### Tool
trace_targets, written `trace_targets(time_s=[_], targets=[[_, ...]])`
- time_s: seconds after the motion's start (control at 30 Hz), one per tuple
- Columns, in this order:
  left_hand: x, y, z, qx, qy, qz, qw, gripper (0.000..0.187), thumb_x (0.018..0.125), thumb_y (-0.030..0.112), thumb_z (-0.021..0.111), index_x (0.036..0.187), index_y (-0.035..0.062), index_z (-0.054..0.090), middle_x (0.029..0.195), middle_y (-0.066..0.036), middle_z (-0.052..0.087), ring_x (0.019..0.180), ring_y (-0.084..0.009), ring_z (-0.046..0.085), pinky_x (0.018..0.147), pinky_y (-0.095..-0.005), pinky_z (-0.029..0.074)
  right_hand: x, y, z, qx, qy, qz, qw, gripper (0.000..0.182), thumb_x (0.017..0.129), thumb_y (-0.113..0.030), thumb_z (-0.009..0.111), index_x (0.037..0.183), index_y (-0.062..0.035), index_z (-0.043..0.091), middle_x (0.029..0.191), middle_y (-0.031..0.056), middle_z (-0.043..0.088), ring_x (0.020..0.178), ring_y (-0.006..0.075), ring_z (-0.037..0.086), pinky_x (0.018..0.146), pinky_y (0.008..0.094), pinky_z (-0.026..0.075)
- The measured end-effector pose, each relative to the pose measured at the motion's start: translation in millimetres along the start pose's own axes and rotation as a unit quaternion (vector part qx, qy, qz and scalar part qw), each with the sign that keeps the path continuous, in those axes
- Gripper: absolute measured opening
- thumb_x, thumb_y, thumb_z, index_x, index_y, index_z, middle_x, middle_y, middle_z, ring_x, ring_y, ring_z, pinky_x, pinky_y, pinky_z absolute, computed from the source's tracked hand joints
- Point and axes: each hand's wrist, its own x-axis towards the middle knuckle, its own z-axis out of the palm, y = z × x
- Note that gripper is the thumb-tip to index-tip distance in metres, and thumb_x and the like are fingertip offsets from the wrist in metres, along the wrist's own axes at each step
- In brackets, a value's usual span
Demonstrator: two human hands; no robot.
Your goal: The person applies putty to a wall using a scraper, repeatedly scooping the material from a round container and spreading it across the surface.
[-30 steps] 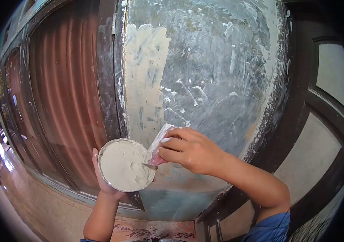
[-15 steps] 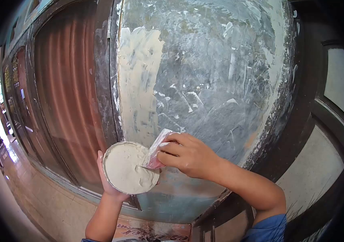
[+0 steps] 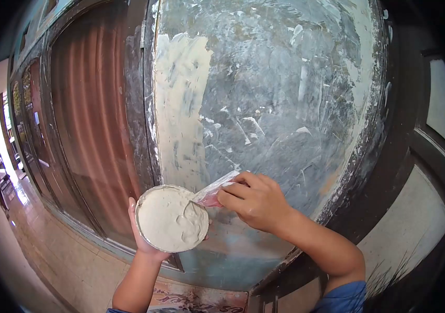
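Note:
My left hand (image 3: pixel 147 237) grips a round tub (image 3: pixel 140 229) from the left and below, its fingertips showing at the right rim. The tub is full of off-white putty (image 3: pixel 165 219), smooth on the left and stirred into ridges on the right. My right hand (image 3: pixel 256 201) is closed around a putty scraper (image 3: pixel 214 190) smeared with white, reddish near its lower edge. The scraper's edge meets the putty near the tub's upper right rim. Behind both hands stands a grey wall panel (image 3: pixel 269 104), with a cream putty strip (image 3: pixel 181 104) down its left side.
Left of the panel is a dark-framed window (image 3: pixel 141 104) with a reddish-brown curtain (image 3: pixel 92 104). A dark wooden door frame (image 3: pixel 410 130) with pale panels stands at the right. Below lies a tiled floor (image 3: pixel 76 250) and a sign with lettering (image 3: pixel 196 300).
My right hand has moved slightly right, drawing the scraper toward the tub's upper right rim and tilting it flatter. The putty on the right is more churned. My left hand still holds the tub.

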Motion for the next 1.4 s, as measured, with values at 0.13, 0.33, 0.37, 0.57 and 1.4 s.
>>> trace_targets(time_s=[0.13, 0.33, 0.37, 0.57, 1.4], targets=[[-2.7, -2.4, 12.7, 0.005, -0.031, -0.014, 0.999, 0.113, 0.086, 0.097, 0.028, 0.160, 0.0127, 0.041, 0.158, -0.027, 0.046, 0.130, -0.0605, 0.055, 0.094, -0.0836, 0.047, -3.2, 3.5, -0.7, -0.031, 0.005, -0.001, 1.000, 0.025, 0.076, -0.012, 0.074, 0.100, -0.0163, 0.074, 0.095, -0.0054, 0.073, 0.091, 0.0195, 0.069, 0.066, 0.0342, 0.057], [-1.2, -1.6, 24.3, -0.008, -0.091, -0.032, 0.995, 0.113, 0.086, 0.098, 0.027, 0.160, 0.0130, 0.041, 0.158, -0.026, 0.047, 0.132, -0.0617, 0.053, 0.098, -0.0841, 0.045, 3.3, 13.4, -5.9, -0.040, 0.027, -0.015, 0.999, 0.022, 0.077, -0.012, 0.073, 0.098, -0.0181, 0.073, 0.095, -0.0077, 0.072, 0.091, 0.0172, 0.067, 0.066, 0.0333, 0.054], [0.0, -0.4, 20.5, -0.011, -0.095, -0.040, 0.995, 0.113, 0.086, 0.098, 0.026, 0.160, 0.0134, 0.042, 0.160, -0.024, 0.046, 0.134, -0.0587, 0.053, 0.099, -0.0847, 0.043, 4.9, 13.8, -8.7, -0.040, 0.024, -0.025, 0.999, 0.022, 0.077, -0.012, 0.073, 0.098, -0.0181, 0.073, 0.095, -0.0077, 0.072, 0.091, 0.0172, 0.067, 0.066, 0.0333, 0.054], [1.9, -0.5, 20.9, -0.004, -0.091, -0.025, 0.996, 0.111, 0.087, 0.097, 0.028, 0.158, 0.0145, 0.045, 0.160, -0.021, 0.048, 0.139, -0.0509, 0.052, 0.100, -0.0862, 0.041, 8.1, 12.6, -15.9, -0.051, 0.011, -0.026, 0.998, 0.025, 0.074, -0.008, 0.073, 0.097, -0.0174, 0.073, 0.096, -0.0070, 0.074, 0.091, 0.0178, 0.068, 0.069, 0.0340, 0.056], [-34.0, 27.1, -31.9, -0.138, -0.045, 0.011, 0.989, 0.113, 0.083, 0.097, 0.038, 0.159, 0.0135, 0.043, 0.158, -0.028, 0.046, 0.135, -0.0637, 0.049, 0.098, -0.0836, 0.045, -25.4, 29.2, 46.9, 0.056, -0.061, 0.197, 0.977, 0.017, 0.097, -0.029, 0.075, 0.100, -0.0118, 0.073, 0.077, 0.0103, 0.072, 0.070, 0.0327, 0.070, 0.057, 0.0463, 0.053]])
